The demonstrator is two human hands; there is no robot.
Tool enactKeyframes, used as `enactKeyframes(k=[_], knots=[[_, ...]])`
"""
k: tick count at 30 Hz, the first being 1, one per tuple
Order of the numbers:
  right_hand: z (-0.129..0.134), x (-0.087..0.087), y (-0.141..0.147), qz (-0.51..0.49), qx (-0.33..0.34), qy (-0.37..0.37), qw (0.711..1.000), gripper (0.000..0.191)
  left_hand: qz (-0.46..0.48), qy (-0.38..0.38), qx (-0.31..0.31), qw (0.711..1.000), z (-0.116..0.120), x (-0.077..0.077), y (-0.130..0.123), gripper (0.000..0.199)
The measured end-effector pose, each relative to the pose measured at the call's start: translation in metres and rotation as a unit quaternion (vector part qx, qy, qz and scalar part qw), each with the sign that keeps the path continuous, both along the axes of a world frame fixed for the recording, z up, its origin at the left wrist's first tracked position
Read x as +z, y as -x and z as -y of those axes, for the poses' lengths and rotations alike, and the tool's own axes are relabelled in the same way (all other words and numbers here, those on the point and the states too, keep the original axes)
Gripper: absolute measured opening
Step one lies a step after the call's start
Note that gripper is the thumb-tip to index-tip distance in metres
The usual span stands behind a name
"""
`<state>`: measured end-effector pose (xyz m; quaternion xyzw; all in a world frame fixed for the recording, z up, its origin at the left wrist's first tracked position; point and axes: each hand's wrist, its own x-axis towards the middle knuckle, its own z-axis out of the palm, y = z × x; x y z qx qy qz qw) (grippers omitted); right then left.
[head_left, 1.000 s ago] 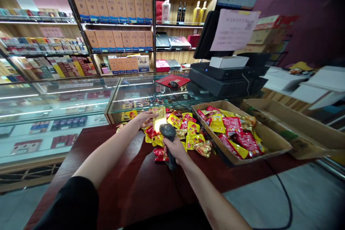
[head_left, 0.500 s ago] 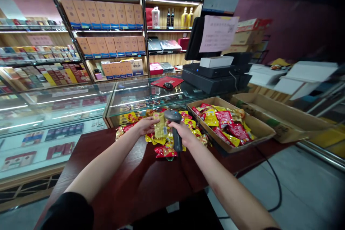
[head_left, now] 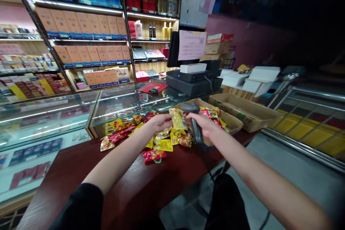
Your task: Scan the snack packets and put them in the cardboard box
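Between the fingers of my left hand (head_left: 161,122) is a gold-yellow snack packet (head_left: 178,118), held up above the counter. My right hand (head_left: 202,124) is wrapped round the handle of a dark barcode scanner (head_left: 196,125), whose head is close beside the packet. Below my left hand, red, yellow and gold snack packets (head_left: 164,145) lie in a loose pile on the dark red wooden counter (head_left: 113,190). A cardboard tray (head_left: 235,124) with more packets stands behind my right hand and is partly hidden by it.
Beyond the pile is a glass display case (head_left: 115,97), with a mouse (head_left: 153,90) on a red mat. A monitor (head_left: 173,49) and black cash drawer (head_left: 188,84) stand behind the tray. Another cardboard tray (head_left: 253,115) is to the right, near a metal rail (head_left: 309,147).
Both hands have moved right with the packet and the scanner, from over the pile to in front of the packet-filled tray. The camera view has turned right.
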<state>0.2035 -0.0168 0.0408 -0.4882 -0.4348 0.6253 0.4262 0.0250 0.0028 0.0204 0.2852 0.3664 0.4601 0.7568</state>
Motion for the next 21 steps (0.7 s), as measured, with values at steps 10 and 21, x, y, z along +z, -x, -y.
enactKeyframes(k=[10,21], knots=[[-0.028,0.021,-0.070,0.047,-0.121,-0.049,0.990,0.005,-0.135,-0.043,0.008,0.990,-0.031,-0.003,-0.044,0.012],[0.036,-0.084,0.026,-0.017,0.055,-0.007,0.998,0.019,-0.576,-0.301,0.035,0.759,0.057,-0.068,0.052,0.024]])
